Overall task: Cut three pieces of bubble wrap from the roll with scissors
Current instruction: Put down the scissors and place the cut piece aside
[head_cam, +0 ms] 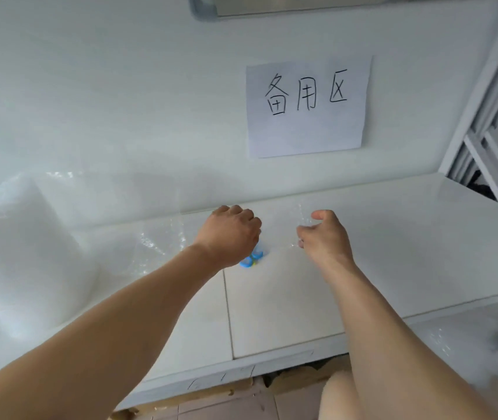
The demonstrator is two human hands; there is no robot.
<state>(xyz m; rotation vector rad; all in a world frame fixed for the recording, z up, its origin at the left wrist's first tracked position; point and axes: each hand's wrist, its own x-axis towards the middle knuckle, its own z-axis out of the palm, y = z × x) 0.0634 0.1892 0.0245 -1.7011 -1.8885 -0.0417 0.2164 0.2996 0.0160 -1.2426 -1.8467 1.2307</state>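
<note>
Head view of a white table (393, 237) set against a white wall (120, 101). Both bare forearms reach forward over the table. The left hand (229, 234) is closed in a loose fist, knuckles up, over the blue-handled scissors (251, 259); only the two blue handle loops show below the heel of the hand, and the blades are hidden beneath it. Whether the fingers actually grip the scissors cannot be told. The right hand (325, 234) hovers just to the right, its fingers (320, 214) curled and partly spread, thumb and forefinger close together at the edge of a clear sheet; whether they pinch it cannot be told.

The roll (8, 253) of bubble wrap stands at the far left of the table, a large pale translucent mass. From it a sheet (156, 241) of wrap lies flat across the table toward the hands, visible mainly by its glints, and reaches the spot between the two hands.

A paper sign (306, 107) with three handwritten characters hangs on the wall above the hands. A white metal frame (490, 116) rises at the right edge. More clear wrap (469, 338) lies below the table edge at lower right.
</note>
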